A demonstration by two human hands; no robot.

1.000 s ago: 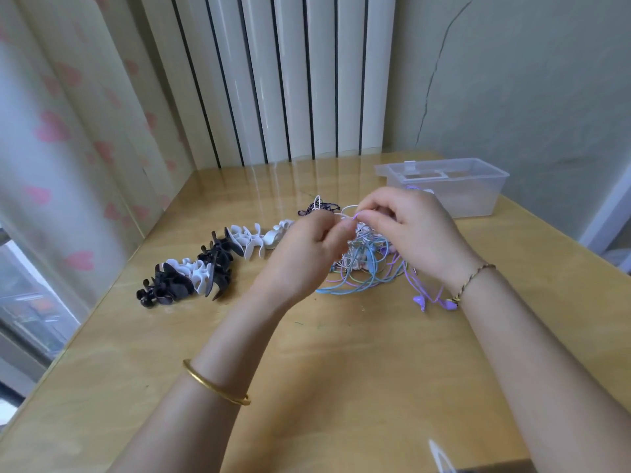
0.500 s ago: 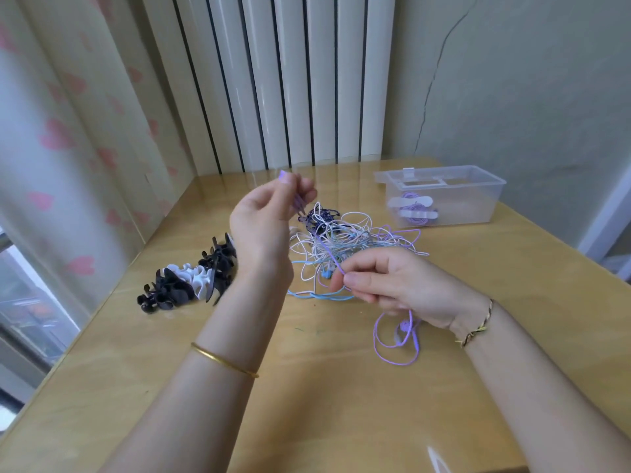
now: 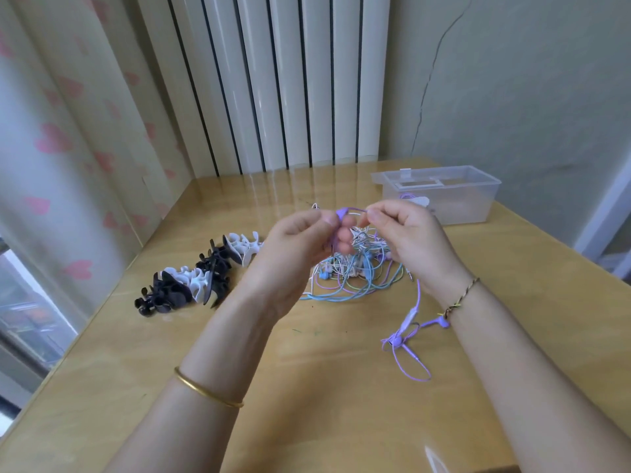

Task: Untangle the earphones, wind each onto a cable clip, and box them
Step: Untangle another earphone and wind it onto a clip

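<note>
Over the middle of the table point(image 3: 307, 387), both hands are working one purple earphone point(image 3: 355, 209). The left hand point(image 3: 297, 247) is pinching its purple end piece with curled fingers, and the right hand point(image 3: 406, 240) is pinching the cable just beside it, the rest trailing down onto the wood. Early going, I'd judge: one wound set point(image 3: 415, 200) is sitting in the single clear box point(image 3: 478, 206), while one tangled pile point(image 3: 355, 274) is lying behind the hands. Black and white clips point(image 3: 205, 278) are lying in a row, too overlapped to count.
</note>
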